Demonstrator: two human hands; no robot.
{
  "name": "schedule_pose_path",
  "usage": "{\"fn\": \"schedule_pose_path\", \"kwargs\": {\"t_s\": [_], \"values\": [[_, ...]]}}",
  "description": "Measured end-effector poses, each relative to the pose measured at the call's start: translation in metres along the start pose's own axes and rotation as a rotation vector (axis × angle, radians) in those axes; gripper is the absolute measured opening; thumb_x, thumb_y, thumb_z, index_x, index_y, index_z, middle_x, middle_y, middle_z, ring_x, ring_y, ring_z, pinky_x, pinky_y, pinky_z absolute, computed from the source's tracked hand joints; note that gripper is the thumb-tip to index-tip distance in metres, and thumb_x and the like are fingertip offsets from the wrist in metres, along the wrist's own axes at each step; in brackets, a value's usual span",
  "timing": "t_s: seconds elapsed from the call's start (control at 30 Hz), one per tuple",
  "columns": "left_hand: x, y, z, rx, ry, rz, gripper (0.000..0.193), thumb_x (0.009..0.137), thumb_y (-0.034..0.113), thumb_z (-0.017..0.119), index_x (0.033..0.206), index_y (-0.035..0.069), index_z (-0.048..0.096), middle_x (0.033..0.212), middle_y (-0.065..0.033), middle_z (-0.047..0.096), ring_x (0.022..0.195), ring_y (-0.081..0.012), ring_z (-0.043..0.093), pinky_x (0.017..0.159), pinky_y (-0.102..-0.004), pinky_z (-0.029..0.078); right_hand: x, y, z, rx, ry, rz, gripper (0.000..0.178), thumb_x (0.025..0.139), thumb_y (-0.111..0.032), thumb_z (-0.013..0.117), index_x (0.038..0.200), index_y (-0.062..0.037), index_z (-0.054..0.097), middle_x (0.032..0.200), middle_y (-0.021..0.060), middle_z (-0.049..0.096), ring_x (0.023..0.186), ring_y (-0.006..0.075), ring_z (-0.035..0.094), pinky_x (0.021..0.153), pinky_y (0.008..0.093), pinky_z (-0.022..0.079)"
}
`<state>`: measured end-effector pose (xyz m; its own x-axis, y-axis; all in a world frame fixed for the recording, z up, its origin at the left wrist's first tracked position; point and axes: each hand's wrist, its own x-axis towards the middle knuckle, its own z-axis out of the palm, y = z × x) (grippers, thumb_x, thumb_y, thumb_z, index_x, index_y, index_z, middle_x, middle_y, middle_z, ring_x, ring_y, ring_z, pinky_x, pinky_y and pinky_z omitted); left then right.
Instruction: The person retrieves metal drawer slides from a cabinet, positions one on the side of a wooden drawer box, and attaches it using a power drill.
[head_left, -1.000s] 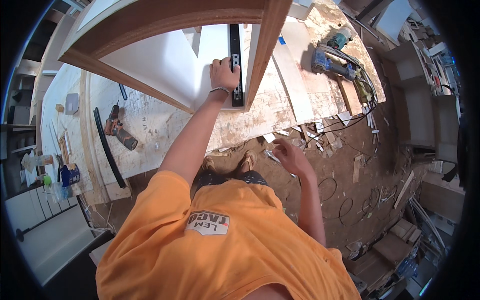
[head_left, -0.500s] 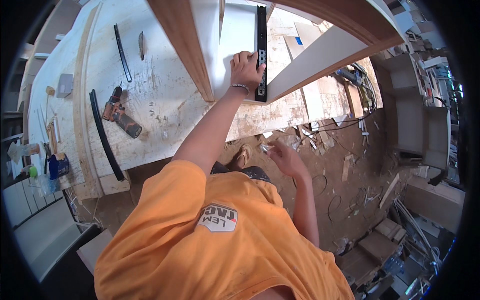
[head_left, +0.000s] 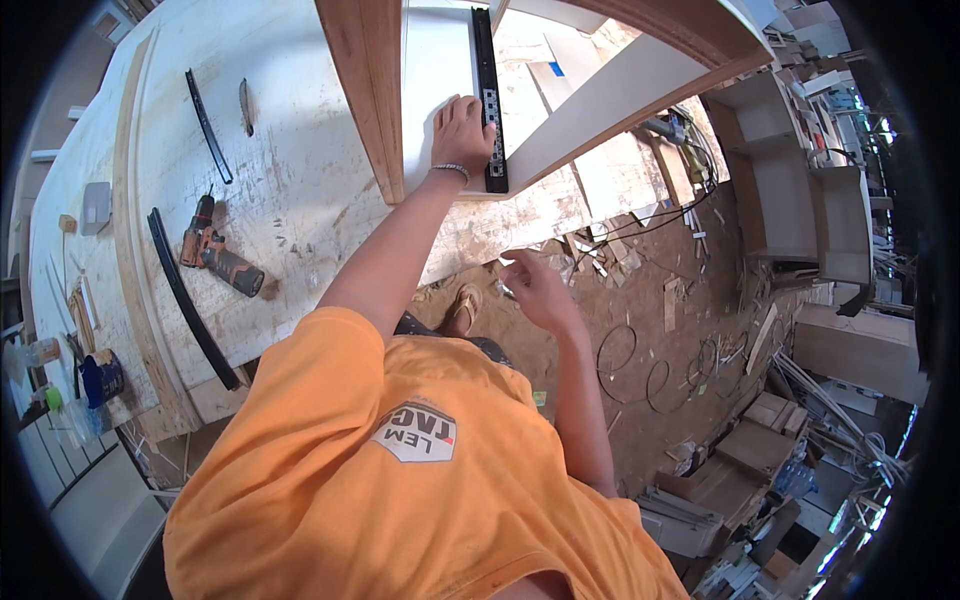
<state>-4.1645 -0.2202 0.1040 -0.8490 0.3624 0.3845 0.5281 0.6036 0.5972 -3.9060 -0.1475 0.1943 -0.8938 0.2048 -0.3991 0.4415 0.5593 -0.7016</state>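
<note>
A black metal drawer slide (head_left: 485, 60) lies lengthwise on the white inner panel (head_left: 435, 60) of a wood-edged cabinet. My left hand (head_left: 462, 135) rests on that panel, fingers spread and slightly bent, with the thumb against the slide's edge. Off the bench's front edge, my right hand (head_left: 540, 290) hovers with thumb and fingertips drawn together; whatever they hold is too small to make out. An orange and black cordless drill (head_left: 222, 248) lies on the bench to the left, between two dark, curved-looking strips, one long (head_left: 187, 300) and one short (head_left: 207, 125).
The cabinet's side boards (head_left: 365, 95) rise either side of my left hand. Cables (head_left: 705, 160) and a power tool lie at the bench's right end. Offcuts and wire loops (head_left: 617, 350) litter the floor. A blue container (head_left: 100, 376) stands at the bench's left.
My right hand has risen slightly toward the bench edge. My left hand stays at the slide. The whole view has shifted, so the bench sits farther left.
</note>
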Motion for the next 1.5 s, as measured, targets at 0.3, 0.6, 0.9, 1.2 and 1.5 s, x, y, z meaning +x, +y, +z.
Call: {"fn": "schedule_pose_path", "kwargs": {"t_s": [0.3,0.6,0.9,1.2,1.5], "values": [[0.001,0.003,0.003,0.006,0.098,0.019,0.038,0.094,0.026,0.056,0.124,0.003,0.059,0.132,-0.0119,0.053,0.131,-0.0330,0.044,0.112,-0.0476,0.031,0.022,0.001,0.007,0.033,0.073,-0.082,0.041,0.091,-0.013,0.061,0.131,-0.0057,0.054,0.102,0.0176,0.071,0.094,0.0336,0.069,0.084,0.0414,0.054],[-0.001,0.000,-0.001,0.047,0.033,0.007,0.038,0.096,0.021,0.048,0.128,0.003,0.057,0.135,-0.0109,0.052,0.134,-0.0317,0.042,0.113,-0.0461,0.029,0.062,-0.015,-0.001,-0.455,0.234,-0.188,0.055,0.094,-0.013,0.051,0.148,-0.0119,0.041,0.096,0.0182,0.070,0.085,0.0372,0.067,0.073,0.0459,0.054],[-0.002,0.000,0.000,0.050,-0.006,-0.022,0.043,0.099,0.024,0.042,0.134,0.002,0.054,0.144,-0.0088,0.049,0.140,-0.0321,0.036,0.116,-0.0452,0.026,0.082,-0.017,0.020,-0.633,0.290,-0.227,0.063,0.083,-0.002,0.052,0.144,0.0076,0.038,0.105,0.0243,0.065,0.093,0.0377,0.067,0.077,0.0442,0.056],[-0.001,-0.003,0.002,0.077,-0.013,-0.016,0.045,0.100,0.026,0.041,0.137,0.005,0.054,0.147,-0.0057,0.050,0.141,-0.0312,0.036,0.116,-0.0484,0.027,0.088,-0.006,0.014,-0.531,0.292,-0.331,0.062,0.080,0.004,0.046,0.142,0.0090,0.042,0.116,0.0304,0.062,0.105,0.0433,0.062,0.092,0.0468,0.051],[-0.005,-0.002,-0.002,0.054,-0.012,-0.024,0.040,0.100,0.022,0.043,0.133,0.003,0.055,0.146,-0.0068,0.050,0.141,-0.0329,0.035,0.115,-0.0470,0.027,0.084,-0.014,0.015,-0.487,0.230,-0.254,0.058,0.086,-0.002,0.046,0.143,0.0086,0.039,0.111,0.0324,0.063,0.101,0.0445,0.062,0.087,0.0490,0.051]]}}
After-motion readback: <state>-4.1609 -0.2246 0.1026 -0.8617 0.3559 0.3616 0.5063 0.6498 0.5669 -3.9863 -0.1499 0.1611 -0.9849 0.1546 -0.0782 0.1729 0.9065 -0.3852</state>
